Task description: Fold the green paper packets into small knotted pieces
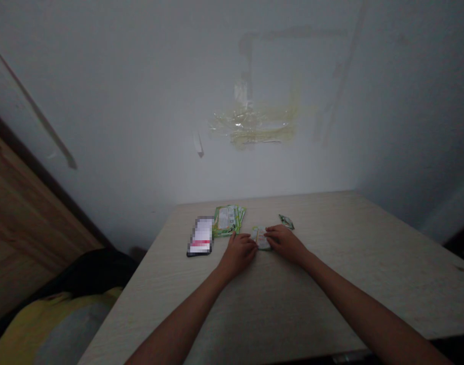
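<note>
A small white-and-green packet (261, 239) with printed text lies on the table between my hands. The fingers of my left hand (240, 252) are bent over its left edge, with the thumb side close to a stack of green packets (225, 219). From the other side, my right hand (287, 244) grips the packet's right edge with curled fingers. Both hands hide parts of its edges. A smaller, dark green sachet (286, 221) rests apart, just beyond my right hand.
A phone (200, 238) with a blurred screen lies left of the stack. The pale wooden table (353, 228) meets a wall (141, 111) with tape remnants (255, 124) at the back. Yellow and grey cloth (61, 324) sits off the table's left side.
</note>
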Demonstrator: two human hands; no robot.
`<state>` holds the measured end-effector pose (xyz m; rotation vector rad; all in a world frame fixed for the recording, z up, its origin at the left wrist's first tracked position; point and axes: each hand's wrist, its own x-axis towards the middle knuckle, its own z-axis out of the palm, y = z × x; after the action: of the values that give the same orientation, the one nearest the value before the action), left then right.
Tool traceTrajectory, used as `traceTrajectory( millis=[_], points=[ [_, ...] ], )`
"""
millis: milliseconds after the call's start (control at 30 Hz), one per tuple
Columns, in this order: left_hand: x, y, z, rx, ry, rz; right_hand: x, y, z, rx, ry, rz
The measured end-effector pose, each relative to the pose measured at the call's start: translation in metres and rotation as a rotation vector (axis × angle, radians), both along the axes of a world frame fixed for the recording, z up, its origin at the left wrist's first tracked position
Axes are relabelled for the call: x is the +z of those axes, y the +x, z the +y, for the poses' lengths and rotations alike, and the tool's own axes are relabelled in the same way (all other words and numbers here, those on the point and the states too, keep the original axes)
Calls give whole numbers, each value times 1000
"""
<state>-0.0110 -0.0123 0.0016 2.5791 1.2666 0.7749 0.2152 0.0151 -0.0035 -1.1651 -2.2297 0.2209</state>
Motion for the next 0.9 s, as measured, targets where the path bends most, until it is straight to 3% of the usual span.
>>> traceTrajectory(
  millis=[300,900],
  points=[
    [0,1,-2,173,67,48,-3,2,1,40,-28,2],
    [-2,-4,1,161,38,86,-15,1,3,17,73,-46]
  ],
)
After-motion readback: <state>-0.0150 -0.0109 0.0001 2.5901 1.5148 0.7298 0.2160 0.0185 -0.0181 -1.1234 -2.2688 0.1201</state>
